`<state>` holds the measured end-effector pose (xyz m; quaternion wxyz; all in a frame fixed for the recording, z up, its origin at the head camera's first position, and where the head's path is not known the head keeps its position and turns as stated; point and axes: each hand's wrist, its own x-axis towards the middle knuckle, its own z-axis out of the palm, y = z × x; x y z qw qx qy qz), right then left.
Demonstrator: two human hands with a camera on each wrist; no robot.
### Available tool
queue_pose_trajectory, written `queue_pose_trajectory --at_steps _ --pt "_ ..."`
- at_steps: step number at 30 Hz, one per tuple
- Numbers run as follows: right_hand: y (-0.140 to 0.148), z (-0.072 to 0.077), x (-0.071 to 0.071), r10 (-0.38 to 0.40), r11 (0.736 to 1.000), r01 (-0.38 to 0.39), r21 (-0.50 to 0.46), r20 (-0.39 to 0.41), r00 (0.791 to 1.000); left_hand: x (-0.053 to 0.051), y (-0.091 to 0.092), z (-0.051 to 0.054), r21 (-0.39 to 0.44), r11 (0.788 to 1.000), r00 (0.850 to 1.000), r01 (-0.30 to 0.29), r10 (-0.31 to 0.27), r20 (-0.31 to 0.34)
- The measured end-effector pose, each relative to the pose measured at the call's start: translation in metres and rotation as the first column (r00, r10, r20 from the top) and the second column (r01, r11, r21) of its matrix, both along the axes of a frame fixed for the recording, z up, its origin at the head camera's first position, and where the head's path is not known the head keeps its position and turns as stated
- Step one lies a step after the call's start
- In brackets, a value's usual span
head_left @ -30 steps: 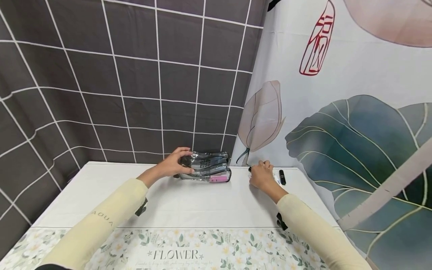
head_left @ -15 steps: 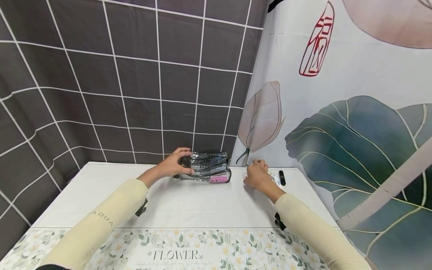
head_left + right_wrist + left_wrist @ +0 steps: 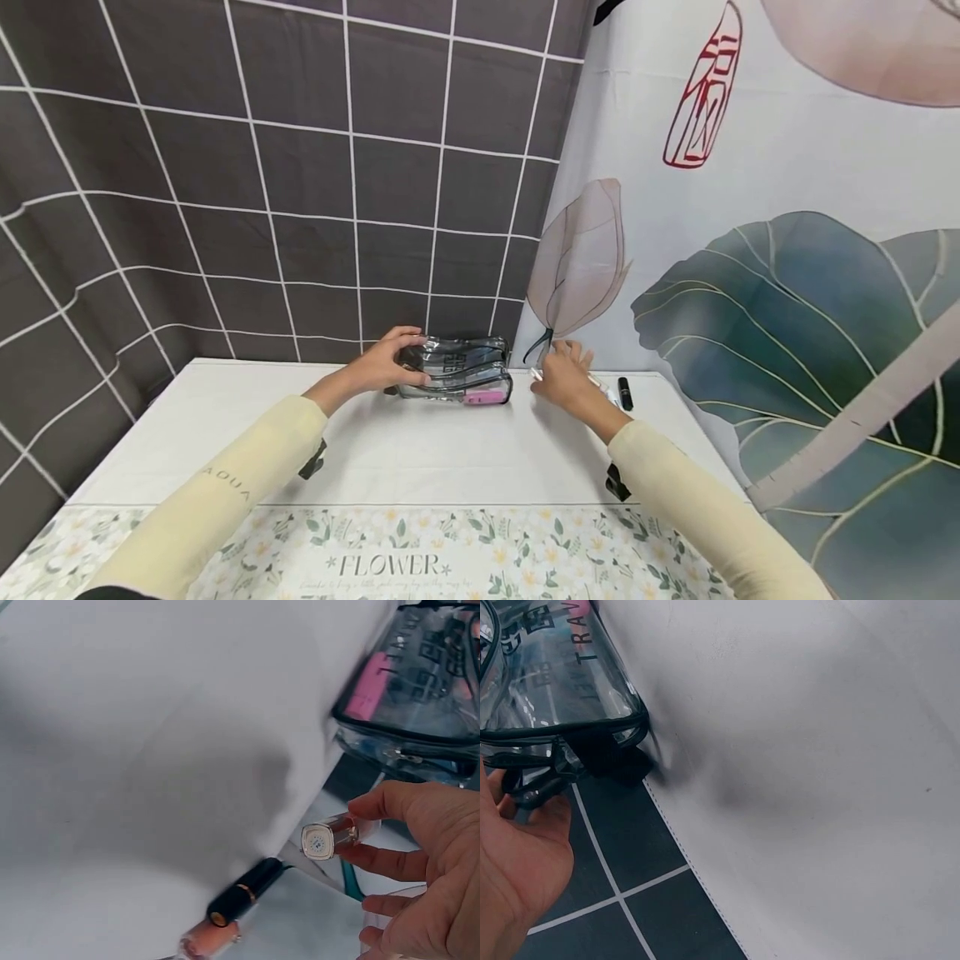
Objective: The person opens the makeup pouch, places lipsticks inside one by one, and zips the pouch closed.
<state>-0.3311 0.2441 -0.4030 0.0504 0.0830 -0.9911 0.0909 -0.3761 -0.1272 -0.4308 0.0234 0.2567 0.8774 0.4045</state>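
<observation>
A clear pouch with black trim [image 3: 453, 367] lies near the table's back edge, a pink item [image 3: 485, 397] inside it. My left hand [image 3: 382, 364] grips the pouch's left end; in the left wrist view the hand [image 3: 525, 862] is at the end with the black tab [image 3: 607, 754]. To the right of the pouch, my right hand [image 3: 567, 379] pinches a small clear tube with a pale square end [image 3: 318, 842] between thumb and fingers, as the right wrist view shows. Below it there lie a black tube [image 3: 246, 891] and a peach-coloured tube [image 3: 210, 937].
A black cylinder [image 3: 625, 393] lies at the table's back right, beside some whitish items [image 3: 606, 392] partly behind my right hand. A floral cloth [image 3: 465, 550] covers the front of the white table [image 3: 435, 458]. Grey gridded fabric and a leaf-printed curtain hang behind.
My right hand has moved left toward the pouch, and a pale tube end now shows at its fingers. The left hand and the pouch have stayed in place.
</observation>
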Motion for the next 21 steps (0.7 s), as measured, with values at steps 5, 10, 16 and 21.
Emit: queue_pose_trajectory --at_steps 5,10,16,21 --pt "-0.006 0.01 -0.002 0.014 1.0 -0.015 -0.028 -0.045 0.999 -0.02 -0.004 -0.018 -0.003 1.0 0.999 -0.012 0.012 -0.039" --pt "-0.01 0.019 0.0 0.048 0.997 -0.052 -0.06 -0.067 0.997 0.007 -0.001 0.006 0.023 0.999 0.999 0.031 -0.031 -0.008" --pt "-0.014 0.028 0.001 0.066 0.994 -0.073 -0.081 -0.095 0.993 0.0 -0.003 -0.003 0.019 0.999 0.999 0.031 -0.03 -0.013" --pt "-0.017 0.035 0.002 0.079 0.992 -0.089 -0.085 -0.116 0.99 -0.036 -0.009 -0.038 0.036 0.999 1.0 0.009 -0.009 -0.012"
